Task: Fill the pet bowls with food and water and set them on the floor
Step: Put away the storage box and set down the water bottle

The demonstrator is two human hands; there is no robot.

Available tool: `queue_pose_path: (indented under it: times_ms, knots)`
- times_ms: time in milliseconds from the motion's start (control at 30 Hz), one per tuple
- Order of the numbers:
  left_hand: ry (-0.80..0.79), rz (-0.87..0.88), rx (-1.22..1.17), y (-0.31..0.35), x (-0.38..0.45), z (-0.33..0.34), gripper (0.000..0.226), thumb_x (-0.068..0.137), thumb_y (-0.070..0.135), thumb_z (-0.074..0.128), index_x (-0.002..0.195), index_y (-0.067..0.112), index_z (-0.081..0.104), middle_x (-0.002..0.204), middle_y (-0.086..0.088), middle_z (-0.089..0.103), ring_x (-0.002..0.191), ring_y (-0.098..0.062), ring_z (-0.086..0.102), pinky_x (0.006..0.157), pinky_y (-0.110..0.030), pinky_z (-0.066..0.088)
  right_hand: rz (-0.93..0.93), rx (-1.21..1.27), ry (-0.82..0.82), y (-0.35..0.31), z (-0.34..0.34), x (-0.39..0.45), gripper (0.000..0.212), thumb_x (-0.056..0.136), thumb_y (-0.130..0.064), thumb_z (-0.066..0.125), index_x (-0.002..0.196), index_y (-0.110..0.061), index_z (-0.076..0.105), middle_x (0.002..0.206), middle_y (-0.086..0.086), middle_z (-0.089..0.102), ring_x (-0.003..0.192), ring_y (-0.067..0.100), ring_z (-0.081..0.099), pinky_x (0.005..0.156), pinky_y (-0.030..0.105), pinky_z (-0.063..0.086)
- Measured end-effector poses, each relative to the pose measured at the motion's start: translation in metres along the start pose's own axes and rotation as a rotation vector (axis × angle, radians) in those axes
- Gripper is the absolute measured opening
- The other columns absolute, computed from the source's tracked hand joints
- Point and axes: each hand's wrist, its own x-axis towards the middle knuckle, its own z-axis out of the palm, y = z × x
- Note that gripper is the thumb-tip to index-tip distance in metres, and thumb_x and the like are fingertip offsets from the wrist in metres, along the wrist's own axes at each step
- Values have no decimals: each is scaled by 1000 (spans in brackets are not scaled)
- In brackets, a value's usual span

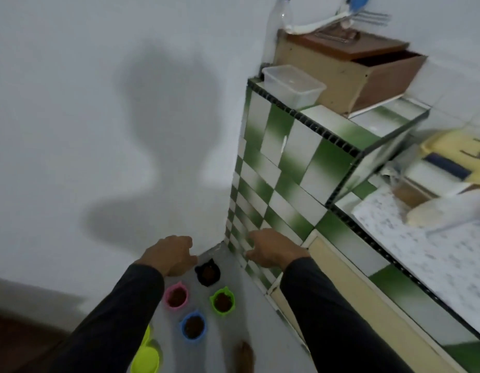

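Left hand [171,255]: above the floor [233,327]; grip loosely curled, holding nothing
Right hand [271,247]: fingers relaxed, empty
Bowls: black [207,272], pink [176,295], green [222,300], blue [193,325]; each holds brown food

You will find nothing here that can be read. The white sheet [432,246] lying on the counter at the right is covered in fine dark marks (print or a pattern, too blurred to tell which), and not one letter or number comes clear. The yellow object [459,154] further back on that counter bears dark shapes that form no legible word. The clear bottle [280,14] standing by the wall shows you no label you could make out.
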Motion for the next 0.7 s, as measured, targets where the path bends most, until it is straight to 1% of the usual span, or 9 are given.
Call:
queue_pose_path:
  times_ms: [67, 133, 233, 300, 367, 433, 467, 567, 700]
  knots:
    - [-36, 44, 47, 15, -1, 9, 59, 102, 53, 52, 150, 21, 43, 151, -7, 49, 134, -27, 51, 110, -43, 44, 43, 36, 7, 12, 8, -22, 47, 96, -40, 58, 138, -18, 52, 135, 10, 58, 117, 28, 58, 95, 39, 50]
    - [-54, 89, 69, 34, -4, 16, 57, 101, 53, 53, 148, 21, 46, 149, -7, 52, 131, -26, 53, 109, -42, 46, 88, 59, 13, 26, 16, -45, 50, 97, -41, 58, 139, -15, 53, 138, 12, 57, 120, 30, 58, 98, 42, 51]
    - [-63, 155, 105, 67, -10, 25, 58, 99, 53, 53, 148, 23, 47, 147, -6, 53, 129, -25, 54, 107, -40, 47, 151, 88, 30, 49, 26, -79, 51, 96, -44, 58, 137, -16, 54, 139, 11, 56, 121, 32, 57, 99, 46, 51]
    - [-70, 204, 136, 91, -17, 30, 58, 99, 55, 53, 148, 26, 47, 147, -6, 53, 129, -26, 54, 107, -41, 47, 177, 125, 42, 66, 34, -101, 47, 95, -43, 58, 134, -16, 56, 136, 10, 58, 117, 31, 58, 97, 45, 51]
    - [-58, 267, 163, 116, -25, 35, 51, 98, 55, 53, 141, 28, 52, 140, -5, 57, 120, -25, 57, 103, -42, 50, 213, 147, 55, 86, 42, -123, 45, 95, -42, 58, 132, -16, 57, 133, 10, 60, 115, 31, 59, 96, 45, 52]
    - [-53, 329, 167, 142, -35, 42, 44, 97, 53, 54, 135, 29, 57, 134, -3, 61, 112, -23, 60, 99, -42, 52, 268, 158, 79, 105, 52, -146, 50, 96, -45, 58, 137, -16, 54, 136, 10, 57, 119, 32, 57, 98, 47, 50]
    - [-58, 357, 167, 157, -41, 47, 43, 98, 52, 54, 134, 30, 58, 133, -2, 61, 111, -22, 60, 99, -42, 52, 295, 162, 91, 116, 57, -158, 52, 96, -47, 57, 138, -17, 52, 138, 10, 55, 122, 32, 56, 99, 47, 49]
    - [-103, 439, 169, 205, -59, 63, 40, 99, 47, 55, 133, 27, 60, 132, 0, 61, 113, -22, 59, 102, -41, 51, 374, 177, 121, 150, 75, -199, 55, 96, -50, 56, 140, -19, 49, 141, 11, 52, 123, 34, 54, 100, 50, 48]
    - [-139, 532, 213, 273, -89, 95, 38, 102, 44, 55, 131, 21, 61, 132, -2, 62, 113, -23, 60, 100, -36, 52, 482, 215, 155, 196, 104, -264, 55, 93, -51, 57, 139, -21, 50, 139, 11, 53, 121, 35, 55, 97, 51, 50]
